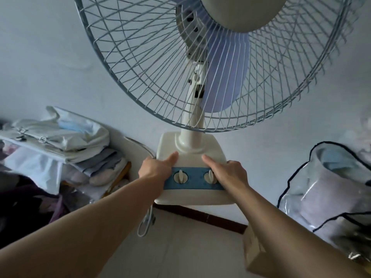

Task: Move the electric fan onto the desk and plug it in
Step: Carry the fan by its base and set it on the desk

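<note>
Gripping the electric fan (192, 149) by its base, left hand (154, 169) and right hand (230, 173) clamped on either side, lifted clear of the floor. No desk in view. Could trip on the dangling cord (146, 221) or tip, being top-heavy. One fan, two knobs.

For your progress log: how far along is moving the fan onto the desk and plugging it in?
Done: both hands, left and right, grip the fan by its base. In hand: carrying it, with the bundled cord dangling beneath. Left: setting it on the desk, not visible here, then plugging it in.
</note>
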`<state>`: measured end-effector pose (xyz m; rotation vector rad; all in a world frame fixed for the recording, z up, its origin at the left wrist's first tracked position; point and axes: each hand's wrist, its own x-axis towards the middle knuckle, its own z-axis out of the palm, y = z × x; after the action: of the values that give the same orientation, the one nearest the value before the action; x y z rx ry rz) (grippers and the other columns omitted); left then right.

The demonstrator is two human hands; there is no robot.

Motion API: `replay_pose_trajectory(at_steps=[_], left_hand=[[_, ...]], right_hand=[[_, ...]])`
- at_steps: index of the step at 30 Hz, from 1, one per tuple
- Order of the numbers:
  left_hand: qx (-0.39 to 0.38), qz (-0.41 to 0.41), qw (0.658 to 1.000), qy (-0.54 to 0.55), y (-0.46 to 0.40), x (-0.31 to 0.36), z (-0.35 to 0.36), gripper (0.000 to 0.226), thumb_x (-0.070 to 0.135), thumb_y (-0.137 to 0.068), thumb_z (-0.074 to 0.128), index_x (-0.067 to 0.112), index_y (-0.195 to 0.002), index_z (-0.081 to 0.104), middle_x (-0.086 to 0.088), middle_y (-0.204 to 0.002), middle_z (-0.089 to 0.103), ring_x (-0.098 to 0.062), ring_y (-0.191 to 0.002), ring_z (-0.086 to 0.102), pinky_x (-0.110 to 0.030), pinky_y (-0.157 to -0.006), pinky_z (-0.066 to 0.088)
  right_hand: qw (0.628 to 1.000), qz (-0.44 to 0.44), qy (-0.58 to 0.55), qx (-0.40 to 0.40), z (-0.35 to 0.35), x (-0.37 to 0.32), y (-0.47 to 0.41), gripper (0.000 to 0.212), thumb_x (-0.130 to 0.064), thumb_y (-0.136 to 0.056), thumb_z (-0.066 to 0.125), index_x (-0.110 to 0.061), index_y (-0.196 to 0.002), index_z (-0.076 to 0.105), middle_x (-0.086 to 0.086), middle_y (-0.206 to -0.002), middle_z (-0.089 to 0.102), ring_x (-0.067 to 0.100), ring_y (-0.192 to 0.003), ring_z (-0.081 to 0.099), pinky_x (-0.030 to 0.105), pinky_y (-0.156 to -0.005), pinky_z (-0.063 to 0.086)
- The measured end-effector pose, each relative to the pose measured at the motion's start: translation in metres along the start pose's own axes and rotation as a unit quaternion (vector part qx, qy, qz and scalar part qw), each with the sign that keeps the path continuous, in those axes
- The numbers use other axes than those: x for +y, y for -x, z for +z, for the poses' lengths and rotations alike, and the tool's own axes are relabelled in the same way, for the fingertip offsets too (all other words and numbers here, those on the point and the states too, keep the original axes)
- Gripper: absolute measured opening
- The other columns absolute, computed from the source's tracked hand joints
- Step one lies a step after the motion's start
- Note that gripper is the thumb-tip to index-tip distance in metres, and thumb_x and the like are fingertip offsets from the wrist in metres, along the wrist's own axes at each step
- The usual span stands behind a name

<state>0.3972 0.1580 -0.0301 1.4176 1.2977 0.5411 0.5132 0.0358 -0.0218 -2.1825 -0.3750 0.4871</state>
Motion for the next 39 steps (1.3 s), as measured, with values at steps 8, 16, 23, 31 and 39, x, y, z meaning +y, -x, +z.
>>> replay_pose_trajectory(at_steps=[8, 16, 23, 31, 39], left_hand=[[0.047, -0.003, 0.999, 0.010, 0.058, 0.076, -0.062, 0.068, 0.056, -0.074, 0.067, 0.001, -0.113, 0.058, -0.012, -0.099, 0.064, -0.030, -0.088, 0.062, -0.034, -0.079, 0.051], [0.127, -0.037, 0.989, 0.065, 0.107, 0.084, -0.125, 0.068, 0.058, -0.071, 0.069, 0.005, -0.111, 0.057, -0.014, -0.103, 0.068, -0.032, -0.093, 0.066, -0.044, -0.088, 0.055], [0.236, -0.041, 0.966, 0.095, 0.148, 0.067, -0.215, 0.066, 0.056, -0.071, 0.070, 0.004, -0.110, 0.059, -0.013, -0.103, 0.066, -0.033, -0.097, 0.066, -0.043, -0.090, 0.054], [0.340, -0.072, 0.928, 0.136, 0.197, 0.013, -0.347, 0.081, 0.063, -0.061, 0.073, 0.003, -0.113, 0.059, -0.016, -0.110, 0.068, -0.034, -0.099, 0.066, -0.044, -0.091, 0.054], [0.403, -0.106, 0.896, 0.155, 0.271, -0.056, -0.479, 0.078, 0.063, -0.064, 0.071, 0.001, -0.110, 0.064, -0.017, -0.110, 0.069, -0.035, -0.099, 0.066, -0.043, -0.092, 0.053]], right_hand=[[0.997, -0.062, 0.019, -0.033, -0.049, -0.089, 0.043, 0.080, -0.071, -0.067, 0.062, -0.005, -0.112, 0.061, 0.010, -0.110, 0.063, 0.025, -0.088, 0.055, 0.026, -0.051, 0.034], [0.984, -0.141, 0.043, -0.096, -0.046, -0.137, 0.092, 0.084, -0.072, -0.066, 0.063, -0.003, -0.115, 0.060, 0.011, -0.114, 0.064, 0.026, -0.093, 0.058, 0.027, -0.052, 0.035], [0.959, -0.208, 0.068, -0.180, 0.004, -0.180, 0.156, 0.083, -0.072, -0.068, 0.061, -0.002, -0.113, 0.063, 0.013, -0.117, 0.065, 0.027, -0.103, 0.061, 0.028, -0.059, 0.039], [0.912, -0.290, 0.088, -0.276, 0.087, -0.222, 0.267, 0.078, -0.071, -0.072, 0.059, 0.000, -0.102, 0.064, 0.012, -0.108, 0.068, 0.025, -0.092, 0.062, 0.030, -0.076, 0.046], [0.878, -0.325, 0.068, -0.345, 0.166, -0.244, 0.410, 0.082, -0.067, -0.069, 0.065, -0.001, -0.118, 0.059, 0.013, -0.119, 0.064, 0.028, -0.108, 0.060, 0.026, -0.075, 0.039]])
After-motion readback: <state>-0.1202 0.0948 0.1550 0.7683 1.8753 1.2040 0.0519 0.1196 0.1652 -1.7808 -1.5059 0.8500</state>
